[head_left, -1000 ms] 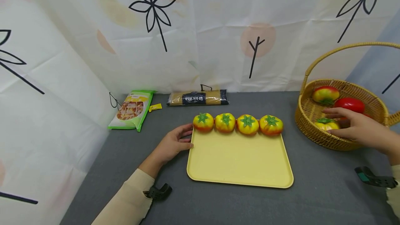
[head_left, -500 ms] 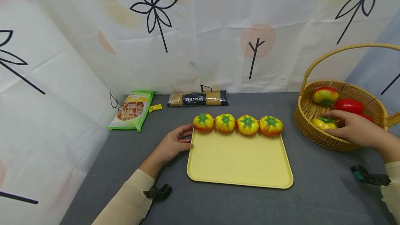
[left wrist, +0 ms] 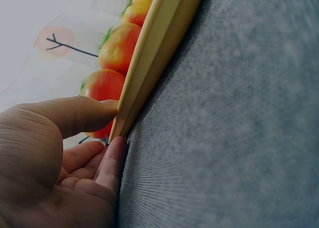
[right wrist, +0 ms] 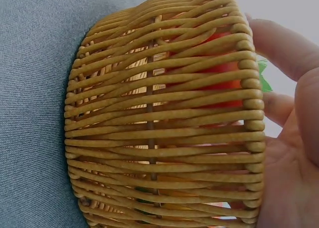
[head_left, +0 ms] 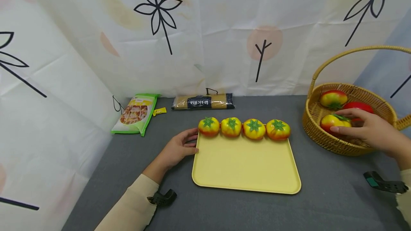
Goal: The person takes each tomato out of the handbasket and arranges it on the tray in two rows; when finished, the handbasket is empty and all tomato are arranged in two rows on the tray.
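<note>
Far left of our left hand, a green snack bag [head_left: 136, 113] lies flat on the grey surface [head_left: 128, 174], a long pasta packet [head_left: 203, 101] behind it by the backdrop.

Left hand [head_left: 178, 148]: the grip is on the near-left corner of the yellow tray [head_left: 247, 167], thumb on the rim, fingers [left wrist: 112, 165] under the edge, a light pinch per the left wrist view. Just beyond that grip, four tomatoes [head_left: 244, 128] sit in a row along the tray's far edge, touching side by side, green tops up.

Right hand [head_left: 369, 131]: inside the wicker basket [head_left: 324, 142], fingers curled round a yellow-red tomato [head_left: 332, 121] and pinching it, the piece barely off the basket floor as far as we can tell. Two more tomatoes sit behind the grip, one yellow-red [head_left: 334, 99], one red [head_left: 359, 107].

To do it well, we judge: lift straight up to clear the basket rim and stay under the handle [head_left: 356, 54], keep the left hand steadying the tray, don't squeeze hard.

Orientation: the held tomato is roundish, no real long axis; its green top points up and slightly right, toward the palm.
</note>
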A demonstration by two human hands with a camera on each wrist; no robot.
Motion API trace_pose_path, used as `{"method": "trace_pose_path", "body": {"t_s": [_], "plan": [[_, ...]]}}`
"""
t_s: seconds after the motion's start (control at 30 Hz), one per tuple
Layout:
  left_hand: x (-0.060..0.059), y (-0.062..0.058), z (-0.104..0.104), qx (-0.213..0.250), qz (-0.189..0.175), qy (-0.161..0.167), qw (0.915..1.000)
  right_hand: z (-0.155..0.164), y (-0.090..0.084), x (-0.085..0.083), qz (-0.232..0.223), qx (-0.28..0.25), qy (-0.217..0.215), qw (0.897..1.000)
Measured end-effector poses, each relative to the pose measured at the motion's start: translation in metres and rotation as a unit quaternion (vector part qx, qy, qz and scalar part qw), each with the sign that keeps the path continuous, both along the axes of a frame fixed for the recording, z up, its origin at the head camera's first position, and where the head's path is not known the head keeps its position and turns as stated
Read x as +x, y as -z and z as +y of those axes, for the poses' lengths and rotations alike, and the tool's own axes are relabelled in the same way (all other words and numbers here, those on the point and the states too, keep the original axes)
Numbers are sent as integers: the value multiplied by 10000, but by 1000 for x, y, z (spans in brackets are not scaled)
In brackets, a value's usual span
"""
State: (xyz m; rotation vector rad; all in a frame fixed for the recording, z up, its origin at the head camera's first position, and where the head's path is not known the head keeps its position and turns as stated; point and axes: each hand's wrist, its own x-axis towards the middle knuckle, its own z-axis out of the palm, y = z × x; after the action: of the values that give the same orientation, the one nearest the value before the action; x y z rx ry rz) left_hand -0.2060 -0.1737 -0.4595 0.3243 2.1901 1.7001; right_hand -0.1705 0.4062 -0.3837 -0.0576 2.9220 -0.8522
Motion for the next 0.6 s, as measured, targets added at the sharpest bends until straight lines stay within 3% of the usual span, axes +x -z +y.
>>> {"method": "trace_pose_path", "body": {"t_s": [0.47,0.6], "plan": [[0,1,1,-13,19,-45,10000,-23,-10,3,994,-648,108,9929],[0,1,0,25,23,-12,10000,-36,-18,6,1235,-762,-155,9893]]}}
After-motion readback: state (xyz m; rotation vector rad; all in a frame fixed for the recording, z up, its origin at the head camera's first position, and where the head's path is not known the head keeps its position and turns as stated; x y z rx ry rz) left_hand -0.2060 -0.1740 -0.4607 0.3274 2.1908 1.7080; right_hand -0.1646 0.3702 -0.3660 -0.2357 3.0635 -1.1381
